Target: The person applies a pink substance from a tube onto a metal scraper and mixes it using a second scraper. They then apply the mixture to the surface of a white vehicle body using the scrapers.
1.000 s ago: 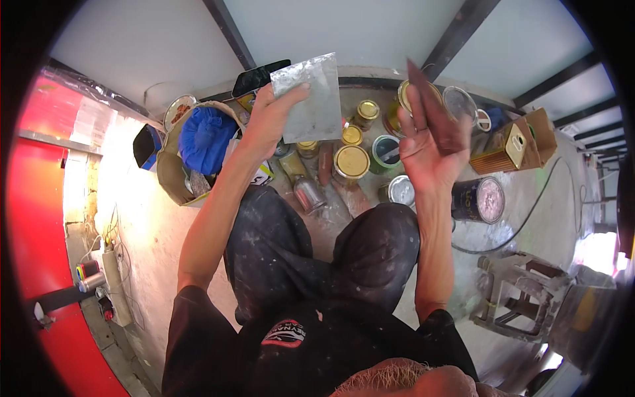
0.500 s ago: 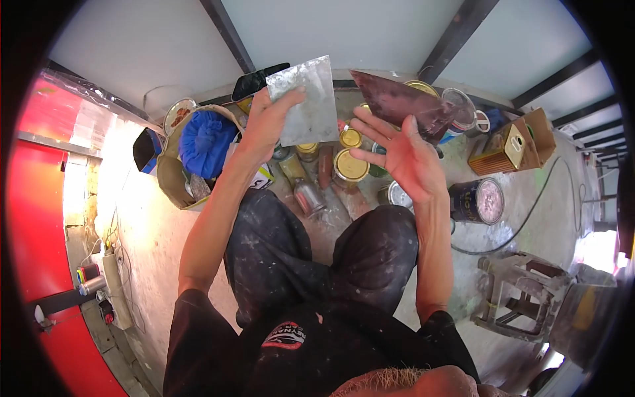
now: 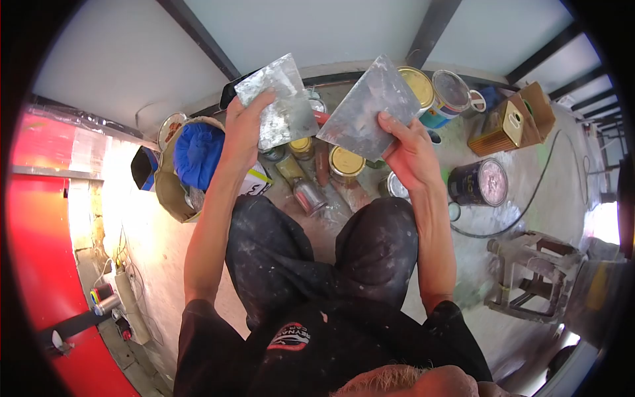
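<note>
My left hand (image 3: pixel 242 132) grips a thin square metal plate (image 3: pixel 286 109) by its left side, thumb on the face turned to me and fingers behind. The plate is silvery, with pale smears. In my right hand (image 3: pixel 413 149) is a second flat grey plate (image 3: pixel 367 112), tilted like a diamond and marked with whitish and faint reddish smudges. The thumb presses on its near face, while the other fingers are mostly hidden behind it. Both plates are held up in front of my knees, their edges apart.
Below the plates stand several cans, including a yellow-lidded can (image 3: pixel 346 162) and a clear bottle (image 3: pixel 307 197). To the left is a bag-lined bin (image 3: pixel 169 188) with a blue bundle (image 3: pixel 198 151). Rightward are a dark paint can (image 3: pixel 466 185), a cardboard box (image 3: pixel 536 109) and a stool (image 3: pixel 529 278).
My right hand's spread fingers have gone behind its plate, which swung from a dark reddish face to a grey one and moved nearer the other plate. The left plate tilted and shifted slightly left.
</note>
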A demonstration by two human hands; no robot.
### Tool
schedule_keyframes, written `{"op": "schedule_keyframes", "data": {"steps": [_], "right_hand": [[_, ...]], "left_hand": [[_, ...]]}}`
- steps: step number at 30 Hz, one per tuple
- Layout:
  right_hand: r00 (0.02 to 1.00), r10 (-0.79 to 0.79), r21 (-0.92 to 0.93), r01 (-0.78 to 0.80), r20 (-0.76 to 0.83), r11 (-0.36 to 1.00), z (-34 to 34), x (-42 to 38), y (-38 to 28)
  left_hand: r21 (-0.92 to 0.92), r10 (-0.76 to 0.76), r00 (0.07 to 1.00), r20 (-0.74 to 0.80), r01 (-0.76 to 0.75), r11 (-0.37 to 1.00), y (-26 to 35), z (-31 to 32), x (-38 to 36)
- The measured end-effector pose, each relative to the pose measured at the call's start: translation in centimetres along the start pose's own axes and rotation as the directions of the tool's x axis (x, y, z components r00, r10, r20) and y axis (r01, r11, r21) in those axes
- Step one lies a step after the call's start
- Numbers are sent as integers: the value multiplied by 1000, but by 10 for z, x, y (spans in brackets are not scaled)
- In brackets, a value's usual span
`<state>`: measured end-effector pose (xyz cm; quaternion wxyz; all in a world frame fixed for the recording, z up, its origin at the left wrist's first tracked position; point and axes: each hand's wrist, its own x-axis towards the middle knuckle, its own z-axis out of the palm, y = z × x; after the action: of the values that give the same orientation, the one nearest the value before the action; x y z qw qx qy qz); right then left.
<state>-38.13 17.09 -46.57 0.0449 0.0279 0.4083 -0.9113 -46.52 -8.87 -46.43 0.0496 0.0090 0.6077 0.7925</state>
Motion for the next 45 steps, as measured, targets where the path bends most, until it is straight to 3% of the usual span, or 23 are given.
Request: {"op": "schedule_keyframes", "data": {"steps": [7,9,11,14,15,16,19,21,23,25,28,31,32,35,41,45], "right_hand": [[1000,-2,83,0,18,997,-4,2,-1],[1000,-1,92,2,-3,996,-12,0,-5],[998,51,95,-49,-23,994,-26,2,0],[998,12,61,-9,-63,998,-58,8,4],[998,4,66,1,-64,998,-71,12,8],[959,-110,1,114,-261,994,-79,17,11],[893,1,92,45,-449,995,-117,23,-10],[948,-91,12,100,-306,995,-189,21,-6],[869,-286,-411,108,-403,905,-238,29,-19],[465,-739,-766,180,-486,617,-323,70,-9],[420,-818,-917,-232,-394,323,-321,71,-39],[640,-686,-916,-388,-347,102,-329,88,-61],[660,-659,-902,-427,-360,65,-338,96,-66],[674,-670,-894,-446,-311,-33,-344,116,-78],[773,-581,-918,-381,-255,-105,-337,159,-92],[770,-540,-868,-478,-339,-137,-368,188,-84]], "left_hand": [[72,36,996,-77,-31,997,0,-3,-2],[-12,-55,994,-93,54,998,9,-5,-7],[-325,-203,974,-99,161,932,33,7,-28],[-570,-102,995,6,87,817,29,-2,-52],[-568,-123,992,2,102,817,27,-4,-59],[-568,-145,989,-7,115,815,27,-5,-66],[-493,-182,980,-81,119,862,24,-5,-73],[-455,-198,972,-126,121,882,25,-5,-72],[-460,-217,964,-153,125,879,26,-5,-69],[-467,-239,960,-145,147,872,24,-10,-66],[-406,-226,962,-153,147,902,21,-8,-61],[-367,-240,957,-163,167,915,17,-7,-57],[-364,-255,953,-164,181,913,16,-7,-56],[-329,-237,950,-204,162,930,15,-2,-54],[-330,-250,950,-189,178,927,10,1,-52],[-311,-258,951,-168,198,930,6,4,-50]]}}
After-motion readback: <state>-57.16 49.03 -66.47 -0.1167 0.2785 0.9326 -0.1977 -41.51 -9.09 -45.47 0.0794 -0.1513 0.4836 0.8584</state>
